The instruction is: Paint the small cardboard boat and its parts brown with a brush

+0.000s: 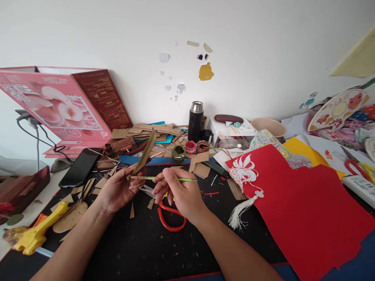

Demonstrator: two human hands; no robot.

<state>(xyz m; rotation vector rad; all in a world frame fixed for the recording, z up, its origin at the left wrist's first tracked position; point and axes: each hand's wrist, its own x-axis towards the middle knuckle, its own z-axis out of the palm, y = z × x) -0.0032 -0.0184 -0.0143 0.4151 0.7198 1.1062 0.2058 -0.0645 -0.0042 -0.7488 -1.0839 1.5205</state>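
My left hand [118, 189] is closed around the lower end of a long, curved olive-brown strip [145, 152], which stands up and leans to the right. Between the fingers of my right hand [183, 191] is a thin green paintbrush [189, 180]. The brush points left, and its tip meets the base of the strip. Beyond my hands stand small open paint jars: a dark green one [178, 153], a red one [190, 147] and a brown one [203, 146]. Red-handled scissors [172, 228] lie on the black mat below my right hand, partly hidden by it.
A yellow glue gun [43, 230] and a black phone [80, 167] lie at left, near a pink box [58, 109]. Cardboard scraps [146, 132] and a black thermos [195, 123] stand along the wall. Red paper [304, 207] with a tasselled ornament [244, 175] covers the right side.
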